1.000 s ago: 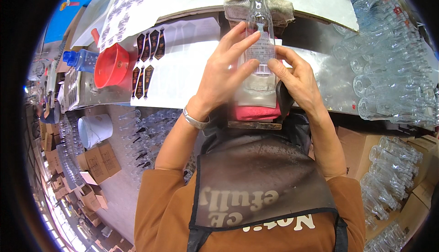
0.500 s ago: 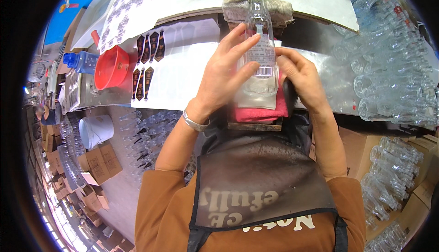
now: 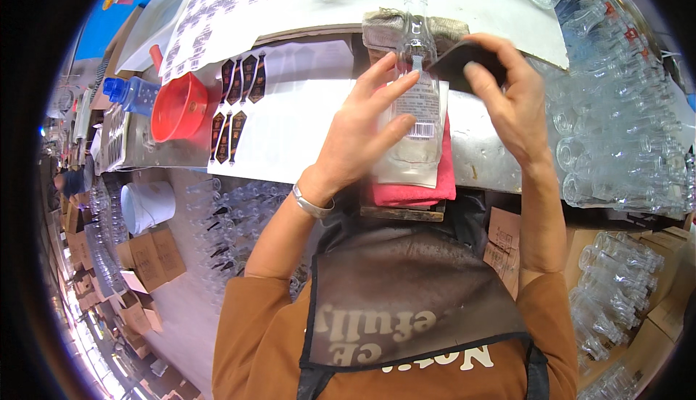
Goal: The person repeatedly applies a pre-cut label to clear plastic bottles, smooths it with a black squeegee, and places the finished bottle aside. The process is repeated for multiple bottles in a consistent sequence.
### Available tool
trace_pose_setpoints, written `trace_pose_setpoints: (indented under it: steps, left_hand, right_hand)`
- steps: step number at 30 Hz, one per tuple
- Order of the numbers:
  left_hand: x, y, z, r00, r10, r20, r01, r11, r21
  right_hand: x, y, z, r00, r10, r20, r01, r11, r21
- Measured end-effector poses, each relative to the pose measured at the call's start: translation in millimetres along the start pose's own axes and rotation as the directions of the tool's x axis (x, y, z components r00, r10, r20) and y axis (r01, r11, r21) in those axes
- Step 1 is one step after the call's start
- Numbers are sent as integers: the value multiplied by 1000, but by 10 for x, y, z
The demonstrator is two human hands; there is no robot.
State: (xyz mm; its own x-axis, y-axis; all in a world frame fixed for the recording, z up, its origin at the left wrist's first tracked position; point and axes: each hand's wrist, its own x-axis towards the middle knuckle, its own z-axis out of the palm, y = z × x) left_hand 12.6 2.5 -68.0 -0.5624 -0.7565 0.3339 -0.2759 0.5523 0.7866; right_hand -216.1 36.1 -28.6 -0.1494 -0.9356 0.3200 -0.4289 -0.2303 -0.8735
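A clear glass bottle (image 3: 415, 152) lies with its neck pointing away from me, on white paper over a pink cloth (image 3: 413, 195). A printed label with a barcode (image 3: 420, 129) shows on its upper side. My left hand (image 3: 362, 121) is spread along the bottle's left side, the fingers and thumb reaching over the glass. In my right hand (image 3: 511, 95), a dark, flat, flexible-looking piece (image 3: 467, 63) is pinched between thumb and fingers. Its tip is by the bottle's shoulder; whether it touches the glass I cannot tell.
A folded knit cloth (image 3: 449, 29) props the bottle's neck. To the left lie a sheet of dark tie-shaped labels (image 3: 235, 135), a red bowl (image 3: 177, 113) and a blue-capped bottle (image 3: 130, 94). Many clear bottles (image 3: 609, 146) are stacked at right; others stand in a carton (image 3: 623, 269).
My right hand has risen from beside the bottle's lower right to near its shoulder, bringing the dark flat piece into plain sight. My left hand keeps its place on the bottle.
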Motion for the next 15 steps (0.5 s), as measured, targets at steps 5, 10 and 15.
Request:
trace_pose_setpoints:
  steps: [5, 10, 15]
  left_hand:
    - [-15, 12, 2, 1000, -15, -4, 15, 999, -31]
    - [-55, 38, 42, 999, -40, -15, 39, 997, -61]
    - [-57, 26, 33, 999, -38, -12, 37, 997, -72]
  right_hand:
    - [137, 75, -153, 971, 206, 119, -229, 946, 230]
    - [-20, 349, 52, 940, 224, 256, -243, 969, 45]
    - [-18, 240, 256, 878, 359, 316, -361, 931, -53]
